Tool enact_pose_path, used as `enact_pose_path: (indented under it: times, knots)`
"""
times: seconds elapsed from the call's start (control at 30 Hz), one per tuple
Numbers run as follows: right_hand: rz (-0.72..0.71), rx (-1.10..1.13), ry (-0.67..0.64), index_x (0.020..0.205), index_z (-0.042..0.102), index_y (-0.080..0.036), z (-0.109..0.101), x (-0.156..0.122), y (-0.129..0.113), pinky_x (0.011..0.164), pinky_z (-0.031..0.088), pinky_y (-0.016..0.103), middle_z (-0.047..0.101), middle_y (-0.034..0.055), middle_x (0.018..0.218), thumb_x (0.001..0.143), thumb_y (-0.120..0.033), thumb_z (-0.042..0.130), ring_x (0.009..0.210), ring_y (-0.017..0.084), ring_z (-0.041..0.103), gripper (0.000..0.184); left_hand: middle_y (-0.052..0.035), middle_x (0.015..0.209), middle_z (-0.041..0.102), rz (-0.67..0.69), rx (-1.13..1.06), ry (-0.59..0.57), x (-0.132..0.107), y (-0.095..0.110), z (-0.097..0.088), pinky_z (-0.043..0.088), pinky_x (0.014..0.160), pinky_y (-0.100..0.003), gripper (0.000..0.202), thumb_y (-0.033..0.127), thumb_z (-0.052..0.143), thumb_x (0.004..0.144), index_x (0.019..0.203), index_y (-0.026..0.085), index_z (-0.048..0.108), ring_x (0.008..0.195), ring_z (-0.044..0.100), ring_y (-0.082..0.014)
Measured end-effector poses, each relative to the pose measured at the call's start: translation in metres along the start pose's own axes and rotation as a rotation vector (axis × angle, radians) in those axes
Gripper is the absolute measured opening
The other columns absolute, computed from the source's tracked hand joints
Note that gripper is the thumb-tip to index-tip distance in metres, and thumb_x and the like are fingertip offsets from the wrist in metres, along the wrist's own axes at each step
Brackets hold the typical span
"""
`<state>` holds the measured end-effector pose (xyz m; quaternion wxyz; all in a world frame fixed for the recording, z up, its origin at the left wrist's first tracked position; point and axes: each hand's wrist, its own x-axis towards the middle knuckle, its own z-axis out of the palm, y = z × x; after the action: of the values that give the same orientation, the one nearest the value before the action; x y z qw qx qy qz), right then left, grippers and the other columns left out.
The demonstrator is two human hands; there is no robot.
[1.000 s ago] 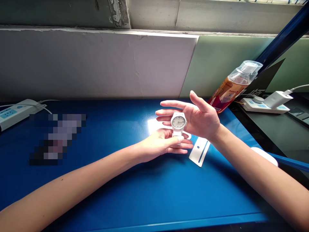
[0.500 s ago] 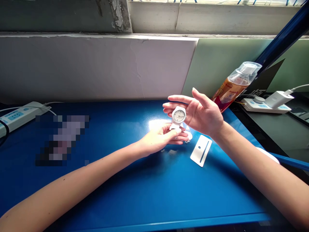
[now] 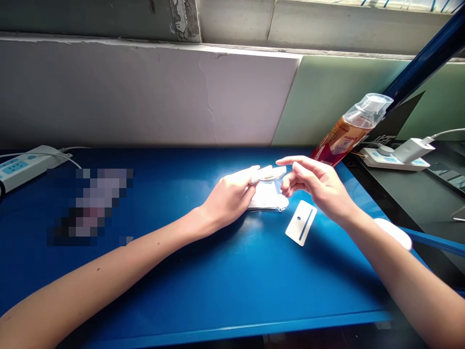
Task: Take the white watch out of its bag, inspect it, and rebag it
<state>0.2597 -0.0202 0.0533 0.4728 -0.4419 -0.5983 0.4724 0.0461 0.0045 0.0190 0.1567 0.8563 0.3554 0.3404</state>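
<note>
My left hand (image 3: 232, 194) is closed on a white wristwatch (image 3: 272, 173), which is tilted so that its dial no longer faces me. Just right of the watch hovers my right hand (image 3: 316, 184), index finger stretched toward it and the other fingers curled, with nothing visibly held. Under the watch, a bright white, shiny pouch-like item (image 3: 267, 198) lies on the blue table (image 3: 218, 286), partly covered by my left hand. Below my right hand rests a white flat card (image 3: 301, 223) with a slot and a small hole.
A spray bottle (image 3: 343, 133) with a clear cap leans at the back right. Power strips lie on the left (image 3: 29, 167) and on the right (image 3: 394, 158), the right one with a white charger (image 3: 414, 149). A rounded white object (image 3: 394, 234) sits by my right forearm. A pixelated patch covers something at left.
My left hand has turned over, tipping the watch from dial-facing to nearly edge-on. My right hand has shifted right and its spread fingers have partly curled. The white pouch-like item shows more.
</note>
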Motion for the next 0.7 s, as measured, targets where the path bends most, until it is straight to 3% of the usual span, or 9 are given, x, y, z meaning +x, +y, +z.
enact_pose_path:
  times: [0.1,0.2,0.47,0.6,0.7]
  knots:
    - [-0.043,-0.082,0.036,0.104,0.071,-0.02,0.005,-0.01,0.006,0.063,0.056,0.028,0.071,0.0016,0.072,0.091,-0.043,0.067,0.063,0.015,0.066,0.027,-0.0177,0.12,0.071,0.031,0.152,-0.044,-0.005,0.0,0.005,0.057,0.094,-0.039,0.038,0.017,0.043,0.098,0.13,0.007,0.058,0.111,0.069,-0.027]
    - [-0.079,-0.166,0.078,0.097,0.072,-0.02,0.009,-0.014,0.011,0.06,0.054,0.027,0.072,0.0021,0.078,0.088,-0.04,0.07,0.063,0.015,0.065,0.022,-0.0188,0.121,0.07,0.122,0.289,-0.007,-0.009,0.0,0.009,0.057,0.095,-0.043,0.035,0.016,0.043,0.098,0.126,0.007,0.061,0.113,0.068,-0.029]
    - [-0.028,-0.167,0.099,0.09,0.071,-0.019,0.007,-0.017,0.018,0.056,0.051,0.026,0.07,0.0015,0.074,0.079,-0.037,0.079,0.06,0.014,0.061,0.022,-0.0192,0.123,0.069,0.471,0.467,0.105,-0.01,0.003,0.015,0.053,0.106,-0.041,0.027,0.01,0.046,0.099,0.122,0.005,0.06,0.126,0.061,-0.0283]
    - [-0.017,-0.13,0.089,0.086,0.07,-0.019,0.005,-0.015,0.022,0.054,0.049,0.025,0.068,0.0006,0.073,0.077,-0.033,0.08,0.06,0.013,0.059,0.019,-0.0207,0.127,0.067,0.503,0.45,0.073,-0.008,0.001,0.014,0.05,0.108,-0.043,0.03,0.011,0.044,0.1,0.125,0.003,0.057,0.13,0.058,-0.0288]
    - [-0.044,-0.16,0.098,0.084,0.068,-0.019,0.002,-0.013,0.026,0.054,0.047,0.025,0.067,0.0008,0.073,0.08,-0.031,0.076,0.061,0.013,0.058,0.015,-0.0234,0.135,0.061,0.415,0.395,0.004,-0.008,-0.003,0.013,0.049,0.108,-0.044,0.041,0.02,0.05,0.098,0.135,0.001,0.05,0.132,0.056,-0.0317]
